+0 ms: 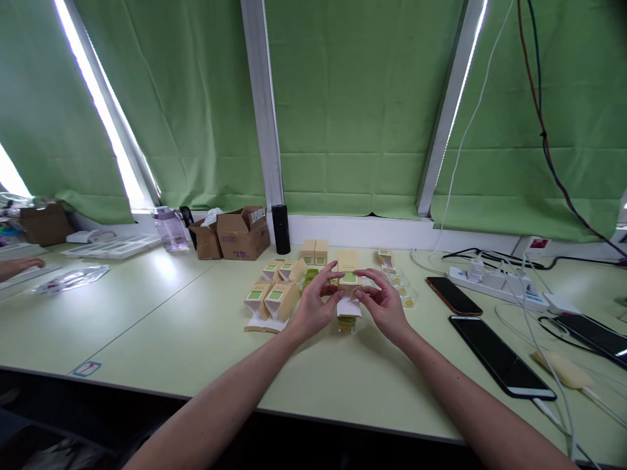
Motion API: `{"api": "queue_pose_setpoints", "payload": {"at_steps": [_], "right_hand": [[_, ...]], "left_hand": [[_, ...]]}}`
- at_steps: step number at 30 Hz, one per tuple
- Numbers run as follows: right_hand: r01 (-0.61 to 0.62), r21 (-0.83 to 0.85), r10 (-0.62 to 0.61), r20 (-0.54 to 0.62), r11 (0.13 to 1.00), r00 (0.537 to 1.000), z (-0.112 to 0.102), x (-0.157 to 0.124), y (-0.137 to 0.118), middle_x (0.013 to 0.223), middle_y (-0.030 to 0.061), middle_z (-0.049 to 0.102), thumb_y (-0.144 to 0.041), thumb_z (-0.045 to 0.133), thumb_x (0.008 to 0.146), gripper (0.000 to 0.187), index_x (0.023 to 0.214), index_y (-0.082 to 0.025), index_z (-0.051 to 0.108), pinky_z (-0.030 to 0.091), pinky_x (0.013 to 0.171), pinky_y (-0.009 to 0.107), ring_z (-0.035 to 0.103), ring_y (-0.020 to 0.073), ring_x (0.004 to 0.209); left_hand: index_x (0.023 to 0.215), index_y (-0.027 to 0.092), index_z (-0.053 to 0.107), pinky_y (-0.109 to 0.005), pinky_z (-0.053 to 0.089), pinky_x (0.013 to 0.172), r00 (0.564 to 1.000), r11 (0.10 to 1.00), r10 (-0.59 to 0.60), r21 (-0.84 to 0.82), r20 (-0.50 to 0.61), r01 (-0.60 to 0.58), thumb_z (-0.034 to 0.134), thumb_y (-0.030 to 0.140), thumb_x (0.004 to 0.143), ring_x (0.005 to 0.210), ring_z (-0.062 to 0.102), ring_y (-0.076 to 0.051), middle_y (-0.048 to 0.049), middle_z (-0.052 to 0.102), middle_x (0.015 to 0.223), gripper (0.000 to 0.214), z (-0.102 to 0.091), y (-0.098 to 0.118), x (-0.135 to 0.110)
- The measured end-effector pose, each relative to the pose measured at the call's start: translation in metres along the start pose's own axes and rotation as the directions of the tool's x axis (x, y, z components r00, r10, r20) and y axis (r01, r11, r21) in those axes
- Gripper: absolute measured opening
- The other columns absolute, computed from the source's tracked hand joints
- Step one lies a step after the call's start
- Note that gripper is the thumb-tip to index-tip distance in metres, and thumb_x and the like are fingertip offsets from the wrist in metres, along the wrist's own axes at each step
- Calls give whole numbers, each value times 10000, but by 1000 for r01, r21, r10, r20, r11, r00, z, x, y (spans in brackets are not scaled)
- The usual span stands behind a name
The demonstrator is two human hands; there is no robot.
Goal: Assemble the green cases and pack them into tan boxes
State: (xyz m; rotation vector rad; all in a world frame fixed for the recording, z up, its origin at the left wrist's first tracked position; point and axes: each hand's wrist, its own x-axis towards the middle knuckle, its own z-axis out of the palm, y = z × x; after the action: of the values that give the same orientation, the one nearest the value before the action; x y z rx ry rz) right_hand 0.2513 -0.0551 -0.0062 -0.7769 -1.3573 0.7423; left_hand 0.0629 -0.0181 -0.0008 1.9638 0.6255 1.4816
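Between my left hand (318, 301) and my right hand (383, 301) is a small kraft paper box (349, 287) with a green label, gripped from both sides by the fingertips. Its white-lined flap (349, 308) hangs open towards me. Just below the flap shows a small clear container (347, 324) with green and yellow in it; whether it touches the box I cannot tell. Left of my left hand stand several similar boxes (281, 295) with open flaps. Clear round containers with yellow centres (402, 287) lie beyond my right hand. Green pieces (309, 277) are partly hidden behind my left hand.
Closed kraft boxes (314, 252) and another small box (385, 257) stand further back. A black cylinder (281, 230) and cardboard cartons (243, 234) line the wall. Phones (499, 356), cables and a power strip (497, 287) occupy the right. Another person's hand (22, 266) is far left.
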Motion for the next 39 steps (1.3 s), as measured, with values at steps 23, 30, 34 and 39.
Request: {"api": "queue_pose_setpoints", "payload": {"at_steps": [23,30,34,39], "right_hand": [[-8,-30,6,-45,1000,999,-4,4,2,1421,83,584,-452,779,919,370,1254,-301,734,623,734,319,712,139,797],[-18,-16,16,-74,1000,997,-5,4,0,1418,89,642,-442,782,915,387,1270,-300,721,633,767,347,735,170,837],[-27,-1,27,-65,1000,998,-4,4,0,1401,77,652,-416,788,911,383,1272,-311,722,642,828,374,759,183,876],[-24,14,24,-48,1000,999,-3,3,0,1407,74,644,-435,812,891,403,1267,-317,730,651,876,385,767,190,910]], "left_hand": [[1591,358,523,-513,565,1130,980,999,48,8,195,-50,611,137,953,1372,644,-318,-101,176,1827,681,-9,8,-6],[1701,377,327,-572,434,1233,957,999,19,38,290,-31,804,333,922,1673,214,-422,-110,69,1842,914,-10,11,-6],[1681,376,373,-531,452,1207,967,1000,-7,26,253,0,778,461,956,1595,382,-403,-123,144,1832,835,-8,8,-6],[1651,355,433,-490,500,1127,975,999,-37,-3,218,38,745,490,977,1409,567,-352,-140,190,1820,754,-7,4,-6]]}}
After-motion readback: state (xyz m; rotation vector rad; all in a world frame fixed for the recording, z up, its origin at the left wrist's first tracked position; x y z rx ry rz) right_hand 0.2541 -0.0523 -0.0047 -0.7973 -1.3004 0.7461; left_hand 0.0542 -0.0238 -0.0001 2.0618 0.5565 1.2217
